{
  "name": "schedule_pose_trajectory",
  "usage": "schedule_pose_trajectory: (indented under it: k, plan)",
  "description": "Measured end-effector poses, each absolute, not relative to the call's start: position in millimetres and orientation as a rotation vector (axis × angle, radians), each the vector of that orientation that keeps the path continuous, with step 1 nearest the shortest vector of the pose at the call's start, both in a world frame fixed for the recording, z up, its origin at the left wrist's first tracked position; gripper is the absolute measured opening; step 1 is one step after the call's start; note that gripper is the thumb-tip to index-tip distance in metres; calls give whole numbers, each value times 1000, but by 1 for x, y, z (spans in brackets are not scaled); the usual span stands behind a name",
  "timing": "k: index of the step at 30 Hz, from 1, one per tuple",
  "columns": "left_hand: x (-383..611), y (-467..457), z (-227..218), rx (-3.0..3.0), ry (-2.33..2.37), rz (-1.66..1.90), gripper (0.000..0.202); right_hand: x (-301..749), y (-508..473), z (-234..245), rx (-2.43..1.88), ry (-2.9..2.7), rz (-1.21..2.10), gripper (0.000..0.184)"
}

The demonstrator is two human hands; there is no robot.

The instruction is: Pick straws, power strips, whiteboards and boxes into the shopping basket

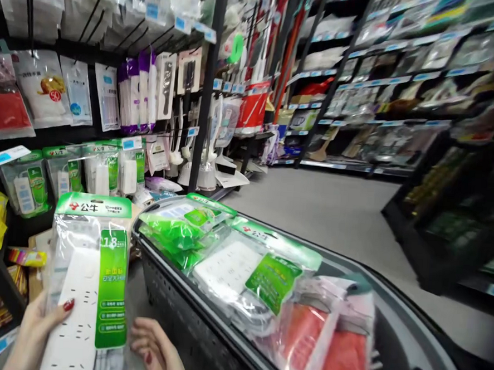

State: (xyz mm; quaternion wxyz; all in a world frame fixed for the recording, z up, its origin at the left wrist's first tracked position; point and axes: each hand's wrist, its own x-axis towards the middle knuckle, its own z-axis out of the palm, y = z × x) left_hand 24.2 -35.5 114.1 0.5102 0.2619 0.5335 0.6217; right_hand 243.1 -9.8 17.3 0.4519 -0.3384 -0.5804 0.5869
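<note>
Left hand (32, 334): low at lower left of view, palm turned inward, thumb with red-painted nail pressed forward, fingers (66, 306) closed in a grip. Right hand (157, 352): bottom centre, just beside the left, fingers loosely curled, spread slightly, red nail showing, gripping nothing visible.

Aisle floor (333, 212) open right; shopping cart (181, 304) heaped with packs blocks centre, hanging-goods shelf (108, 121) crowds left.
</note>
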Motion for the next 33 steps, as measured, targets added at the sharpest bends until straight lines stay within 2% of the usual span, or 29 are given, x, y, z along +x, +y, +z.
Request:
schedule_pose_trajectory:
  k: [2, 7, 14, 18, 26, 33]
  plan:
    - [36, -57, 104, 508, 1251, 1485, 59, 230, -18, 28, -615, -1295, 1615, 75]
    - [50, -84, 88, 439, 1149, 1483, 61, 211, -36, 49, -560, -1203, 1811, 60]
    - [41, -108, 58, 386, 1037, 1452, 77, 207, -48, 50, -586, -1237, 1859, 59]
    - [32, -118, 48, 417, 1041, 1473, 78, 201, -54, 55, -583, -1309, 1841, 55]
    - [31, -126, 57, 527, 1101, 1525, 82, 195, -54, 54, -566, -1290, 1848, 56]
    - [46, -142, 81, 565, 1114, 1519, 65, 196, -57, 48, -574, -971, 1879, 46]
